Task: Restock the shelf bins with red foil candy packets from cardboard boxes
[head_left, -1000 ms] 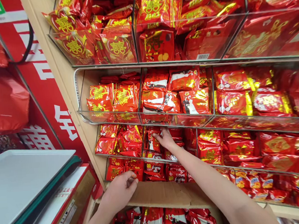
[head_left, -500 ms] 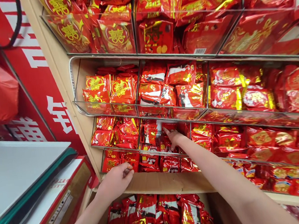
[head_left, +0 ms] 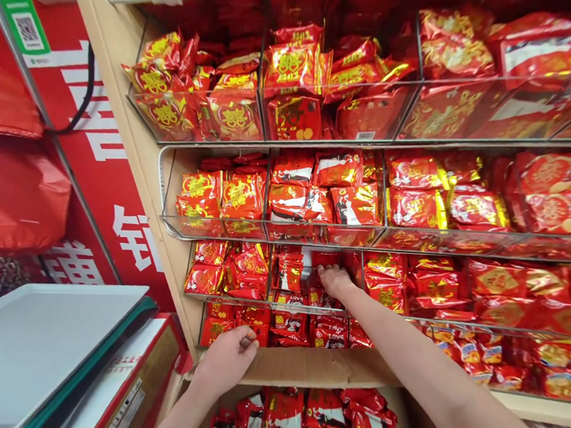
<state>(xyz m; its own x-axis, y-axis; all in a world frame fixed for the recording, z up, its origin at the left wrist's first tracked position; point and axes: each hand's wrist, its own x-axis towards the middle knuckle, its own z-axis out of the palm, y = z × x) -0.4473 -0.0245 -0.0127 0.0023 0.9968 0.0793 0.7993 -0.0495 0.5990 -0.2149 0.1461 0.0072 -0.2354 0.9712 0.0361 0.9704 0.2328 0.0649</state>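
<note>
My right hand (head_left: 335, 280) reaches into a shelf bin on the third row, its fingers bent down beside small red packets (head_left: 290, 270); whether its fingertips touch anything is hidden. My left hand (head_left: 229, 355) hovers at the left end of a cardboard flap (head_left: 307, 365), its fingers curled together; what they hold, if anything, is too small to name. Below the flap, an open carton holds many red, white and black packets (head_left: 284, 417). Packets marked LOVE (head_left: 330, 332) lie on the row under my right hand.
Clear-fronted shelves (head_left: 277, 229) full of red and gold packets (head_left: 242, 196) span the view. At the left are a grey-white tray (head_left: 54, 351), a red box (head_left: 127, 404) and hanging red bags (head_left: 11, 189).
The view has tilted up, so the shelves sit lower in the picture. My right hand's fingers have bent downward in the bin. My left hand stays curled by the flap.
</note>
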